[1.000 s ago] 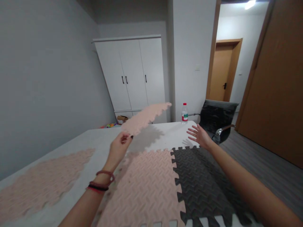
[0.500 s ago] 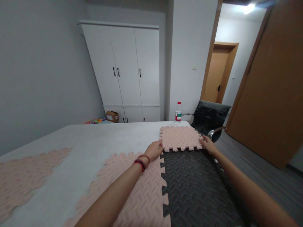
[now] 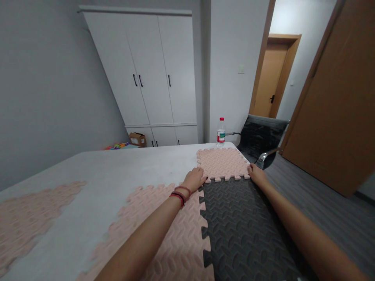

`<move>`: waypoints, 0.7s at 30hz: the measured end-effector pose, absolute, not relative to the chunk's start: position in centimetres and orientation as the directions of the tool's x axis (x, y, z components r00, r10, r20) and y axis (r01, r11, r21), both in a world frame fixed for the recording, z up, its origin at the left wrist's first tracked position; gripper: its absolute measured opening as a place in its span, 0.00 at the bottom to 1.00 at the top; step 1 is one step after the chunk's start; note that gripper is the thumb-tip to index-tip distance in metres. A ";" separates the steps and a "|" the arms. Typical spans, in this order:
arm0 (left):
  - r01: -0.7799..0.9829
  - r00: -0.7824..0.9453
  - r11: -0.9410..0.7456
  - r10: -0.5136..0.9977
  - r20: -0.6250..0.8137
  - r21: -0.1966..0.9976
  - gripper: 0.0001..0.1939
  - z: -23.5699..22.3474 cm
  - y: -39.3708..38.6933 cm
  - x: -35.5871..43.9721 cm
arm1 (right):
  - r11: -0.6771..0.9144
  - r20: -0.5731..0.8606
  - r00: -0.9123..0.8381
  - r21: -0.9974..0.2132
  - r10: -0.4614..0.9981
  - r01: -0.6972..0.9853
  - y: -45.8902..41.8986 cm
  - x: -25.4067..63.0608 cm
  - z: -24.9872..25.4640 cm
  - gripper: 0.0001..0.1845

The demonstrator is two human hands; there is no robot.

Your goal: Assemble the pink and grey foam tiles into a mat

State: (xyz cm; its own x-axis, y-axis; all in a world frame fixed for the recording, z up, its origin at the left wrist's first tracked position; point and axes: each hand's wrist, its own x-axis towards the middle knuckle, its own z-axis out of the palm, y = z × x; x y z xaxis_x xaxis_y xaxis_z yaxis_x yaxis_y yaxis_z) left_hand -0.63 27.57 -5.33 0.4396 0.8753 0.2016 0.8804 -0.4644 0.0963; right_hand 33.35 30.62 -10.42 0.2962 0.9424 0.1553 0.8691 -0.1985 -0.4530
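a white wardrobe (image 3: 140, 66) with dark handles stands against the far wall, a cardboard box (image 3: 137, 139) near its foot; to the right are a black chair (image 3: 260, 136) with a metal armrest and a wooden door (image 3: 336, 97); in front spreads a white table (image 3: 99, 164), and a clear bottle (image 3: 221, 133) with a red cap stands upright at its far edge; on the table, the far pink tile (image 3: 224, 162) lies just in front of the bottle, its toothed near edge along the far end of the black tile (image 3: 240, 222); whether those teeth are locked in or only resting on top, i cannot tell; the near pink tile (image 3: 189, 234) joins the black one along its left side, and another pink tile (image 3: 35, 210) lies apart at the far left; the hands are well apart from each other; the left hand (image 3: 195, 178), bracelets (image 3: 182, 195) at its wrist, rests over the near left corner of the far pink tile; the right hand (image 3: 257, 174) curls its fingers at the near right corner; how firmly either one grips, i cannot tell.
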 end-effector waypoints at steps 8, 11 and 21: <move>0.896 0.429 -0.443 0.886 0.179 0.045 0.17 -4.8 27.2 -0.3 | -0.244 0.121 0.298 -0.333 0.947 0.911 30.2 32.9 -9.7 0.23; 0.890 0.438 -0.454 0.879 0.188 0.051 0.18 -3.7 27.6 0.2 | -0.214 0.156 0.266 -0.287 0.951 0.934 30.4 32.3 -8.3 0.23; 0.838 0.505 -0.518 0.855 0.119 0.172 0.26 -5.9 30.1 6.5 | -0.065 0.145 0.097 -0.212 0.985 0.975 32.0 27.1 -9.0 0.32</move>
State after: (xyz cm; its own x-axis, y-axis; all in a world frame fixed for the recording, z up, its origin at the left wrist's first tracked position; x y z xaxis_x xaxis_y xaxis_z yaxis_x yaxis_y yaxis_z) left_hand 6.54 30.10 -5.91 0.5047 0.8551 0.1190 0.8377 -0.5183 0.1720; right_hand 27.07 32.03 -8.96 0.0973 0.9847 0.1447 0.9750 -0.0652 -0.2123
